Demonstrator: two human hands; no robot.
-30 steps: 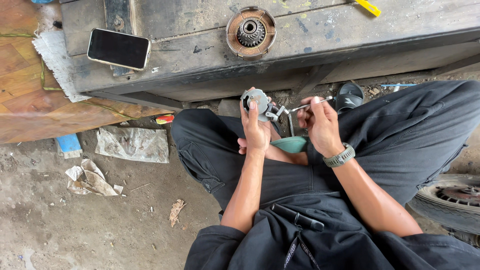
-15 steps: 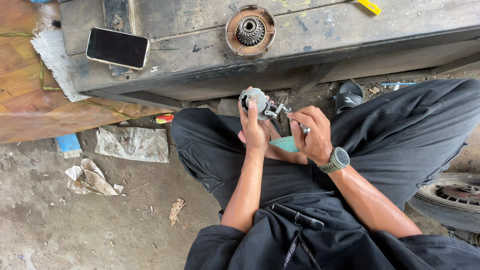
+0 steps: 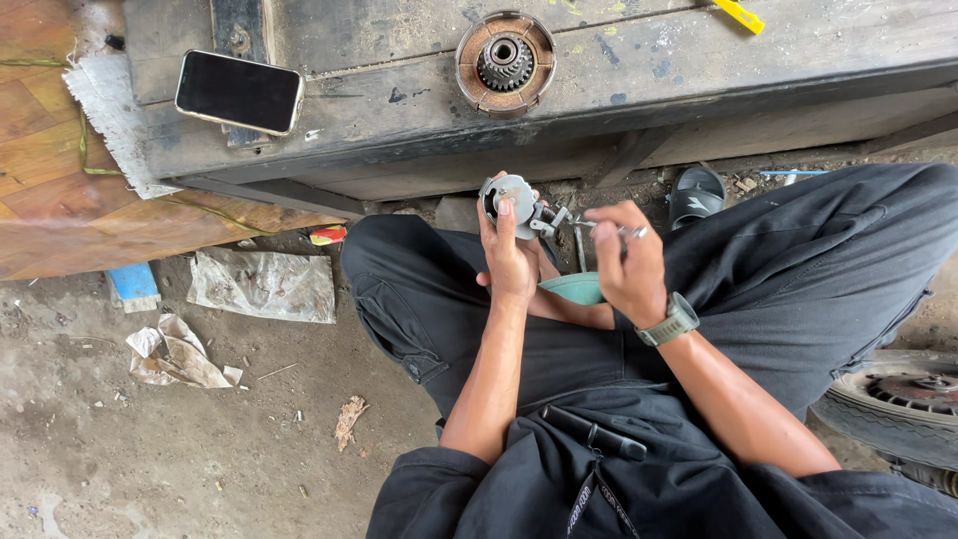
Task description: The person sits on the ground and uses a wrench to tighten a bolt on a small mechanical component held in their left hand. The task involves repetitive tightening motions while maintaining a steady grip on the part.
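Note:
I sit cross-legged in dark trousers on a dirt floor. My left hand (image 3: 511, 258) grips a small round grey metal part (image 3: 509, 194) held upright in front of me. My right hand (image 3: 631, 266), with a green watch at the wrist, pinches a thin metal tool (image 3: 605, 228) whose tip meets the side of the part. A teal object (image 3: 573, 288) lies on my lap just below both hands.
A wooden bench (image 3: 649, 70) stands ahead, bearing a black phone (image 3: 239, 92), a rusty round gear assembly (image 3: 505, 62) and a yellow tool (image 3: 739, 15). Crumpled paper (image 3: 178, 353), a plastic sheet (image 3: 261, 284) and a blue block (image 3: 132, 285) lie left. A black sandal (image 3: 696, 195) and tyre (image 3: 893, 394) sit right.
My right hand dipped toward the part half a second ago, then drew back to the right and up with the thin tool. My left hand has kept the part steady.

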